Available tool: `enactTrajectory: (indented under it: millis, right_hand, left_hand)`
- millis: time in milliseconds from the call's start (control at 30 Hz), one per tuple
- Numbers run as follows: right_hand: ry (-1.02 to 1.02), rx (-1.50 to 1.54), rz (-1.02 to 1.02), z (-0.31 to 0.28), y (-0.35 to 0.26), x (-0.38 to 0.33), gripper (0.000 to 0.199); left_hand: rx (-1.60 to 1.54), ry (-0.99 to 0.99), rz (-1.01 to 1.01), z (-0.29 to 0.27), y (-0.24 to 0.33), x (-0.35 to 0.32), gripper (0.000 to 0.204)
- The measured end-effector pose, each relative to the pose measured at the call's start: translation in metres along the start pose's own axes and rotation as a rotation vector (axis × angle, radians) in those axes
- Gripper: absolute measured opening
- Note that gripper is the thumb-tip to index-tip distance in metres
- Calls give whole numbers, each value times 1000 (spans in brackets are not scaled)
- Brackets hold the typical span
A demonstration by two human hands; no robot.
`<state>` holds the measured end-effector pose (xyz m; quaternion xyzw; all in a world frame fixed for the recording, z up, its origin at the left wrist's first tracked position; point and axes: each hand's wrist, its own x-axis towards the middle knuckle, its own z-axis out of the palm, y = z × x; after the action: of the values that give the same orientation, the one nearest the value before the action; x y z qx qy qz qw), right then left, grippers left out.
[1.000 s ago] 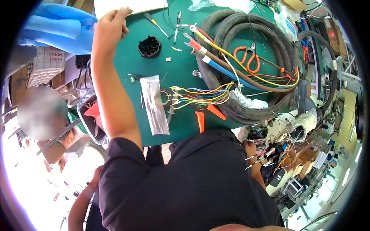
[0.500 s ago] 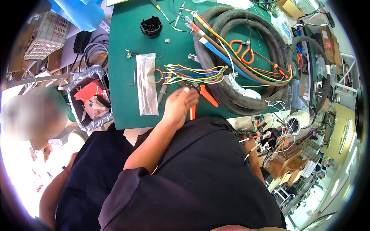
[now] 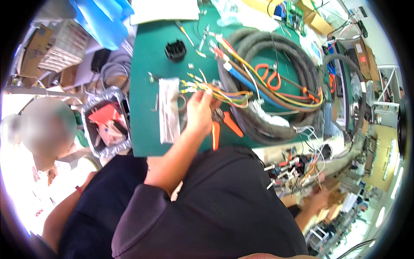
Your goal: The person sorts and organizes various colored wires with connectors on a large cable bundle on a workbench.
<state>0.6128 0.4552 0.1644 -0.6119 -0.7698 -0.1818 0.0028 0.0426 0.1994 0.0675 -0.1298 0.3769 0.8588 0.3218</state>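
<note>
My left hand [image 3: 201,111] reaches over the green table, its fingers closed on a bundle of thin coloured wires [image 3: 235,96]. Those wires come from the thick black cable coil [image 3: 248,123], and their bare ends fan out leftward. Just below the hand lie orange-handled pliers [image 3: 233,124]. My right hand [image 3: 316,199] is low at the right, off the table and smeared by motion; its fingers do not show clearly. Above and left of it is a dark connector with several white-tipped leads [image 3: 290,169]. A clear plastic bag of thin strips [image 3: 169,110] lies left of my left hand.
Orange-handled scissors [image 3: 268,77] rest inside the coil. A round black connector housing [image 3: 175,51] and a screwdriver [image 3: 185,33] are at the far left. A lined waste bin [image 3: 105,149] stands beyond the table's left edge. Another person sits at the left.
My left hand has risen slightly and closed on the coloured wires. My right hand has moved down and right, away from the white-tipped leads. The whole view has shifted a little.
</note>
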Motion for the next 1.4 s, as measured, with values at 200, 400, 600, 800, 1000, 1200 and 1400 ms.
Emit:
enactTrajectory:
  millis: [200, 400, 600, 800, 1000, 1200, 1400]
  right_hand:
    - [602, 984, 227, -178, -126, 72, 25]
    - [202, 1127, -419, -234, -234, 94, 28]
    - [-469, 1247, -1017, -239, -392, 66, 28]
    - [-627, 1181, -996, -196, -455, 61, 34]
    - [-911, 1242, -828, -184, -462, 78, 29]
    - [-1114, 1558, -564, -162, -460, 88, 17]
    - [-1244, 1655, -486, -155, -460, 92, 18]
  left_hand:
    - [144, -30, 114, 16, 2, -8, 22]
    - [302, -36, 207, 42, 10, -10, 19]
    - [330, -109, 267, 62, 10, -16, 22]
    - [510, -238, 291, 77, 8, -22, 20]
    - [587, -337, 254, 101, 8, -30, 19]
    - [653, -383, 177, 109, 1, -18, 19]
    - [624, -408, 131, 107, 2, -12, 18]
